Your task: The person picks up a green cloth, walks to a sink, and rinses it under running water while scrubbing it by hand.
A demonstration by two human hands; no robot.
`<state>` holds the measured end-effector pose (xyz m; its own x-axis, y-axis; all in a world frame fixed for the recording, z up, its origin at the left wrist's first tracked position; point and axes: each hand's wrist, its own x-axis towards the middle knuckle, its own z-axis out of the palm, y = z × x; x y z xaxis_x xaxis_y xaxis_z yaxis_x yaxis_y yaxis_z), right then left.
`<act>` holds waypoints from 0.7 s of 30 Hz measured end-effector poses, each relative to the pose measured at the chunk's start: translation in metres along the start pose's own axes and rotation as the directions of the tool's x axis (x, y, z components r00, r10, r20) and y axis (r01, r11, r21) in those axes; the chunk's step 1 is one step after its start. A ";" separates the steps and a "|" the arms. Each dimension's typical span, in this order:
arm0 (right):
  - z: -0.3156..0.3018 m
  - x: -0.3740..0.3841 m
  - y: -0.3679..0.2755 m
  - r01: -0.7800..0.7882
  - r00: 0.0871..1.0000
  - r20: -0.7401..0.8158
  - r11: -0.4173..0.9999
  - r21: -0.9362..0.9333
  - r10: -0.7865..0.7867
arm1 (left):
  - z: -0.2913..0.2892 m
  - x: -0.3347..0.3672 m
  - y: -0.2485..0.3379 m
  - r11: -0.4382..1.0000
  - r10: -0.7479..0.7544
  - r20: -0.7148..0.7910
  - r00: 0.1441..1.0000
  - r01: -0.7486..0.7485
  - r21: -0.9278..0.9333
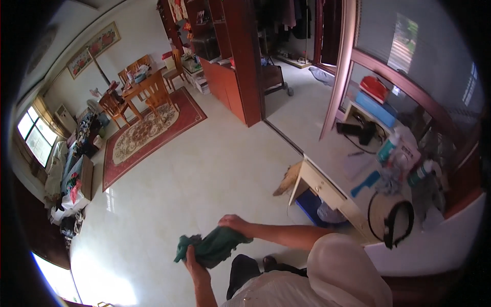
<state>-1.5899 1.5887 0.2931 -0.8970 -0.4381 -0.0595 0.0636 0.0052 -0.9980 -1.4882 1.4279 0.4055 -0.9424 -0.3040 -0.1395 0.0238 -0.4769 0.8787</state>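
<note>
A person in a pale short-sleeved shirt (pixel 279 289) and dark trousers (pixel 242 268) is in the room with me, holding a dark green cloth (pixel 217 248) in both hands above the glossy pale floor (pixel 158 204). The left hand (pixel 192 261) grips the cloth's near-left end, fingers closed, thumb laid along the top. The right hand (pixel 233 223) is closed over the upper right part, fingers curled into the fabric. Between them the cloth is bunched and creased, its edges uneven, in front of the body.

To the person's right, well apart from the cloth, is a cream table (pixel 309 176) with a drawer. On it I see a round beige visor (pixel 379 217) with a black rim, a blue comb-like object (pixel 365 184), pump bottles and a blue box (pixel 376 108) with something red on top. A blue bin (pixel 309 209) sits beneath the drawer. Across the room, wooden chairs (pixel 159 94) surround a dining table on a red-bordered patterned rug (pixel 186 108); beside it rises a reddish-brown cabinet (pixel 240 61).
</note>
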 end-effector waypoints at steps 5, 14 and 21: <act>-0.028 0.102 0.006 -0.076 0.995 -0.058 0.982 0.172 0.087 | -0.010 0.115 -0.026 0.980 0.093 -0.125 0.988 -0.068 0.189; -0.213 0.267 -0.020 0.028 0.990 -0.134 0.997 -0.078 -0.038 | 0.204 0.375 -0.043 0.976 -0.172 0.190 0.966 0.141 0.168; -0.350 0.356 -0.038 0.283 0.958 -0.287 0.247 0.927 -0.021 | 0.438 0.451 -0.121 0.880 -0.305 0.670 0.677 -0.069 0.471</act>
<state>-2.0649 1.7469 0.3018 -0.9859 -0.1615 -0.0429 0.1671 -0.9558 -0.2418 -2.0618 1.7098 0.4358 -0.8685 0.4925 -0.0565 -0.0706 -0.0101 0.9975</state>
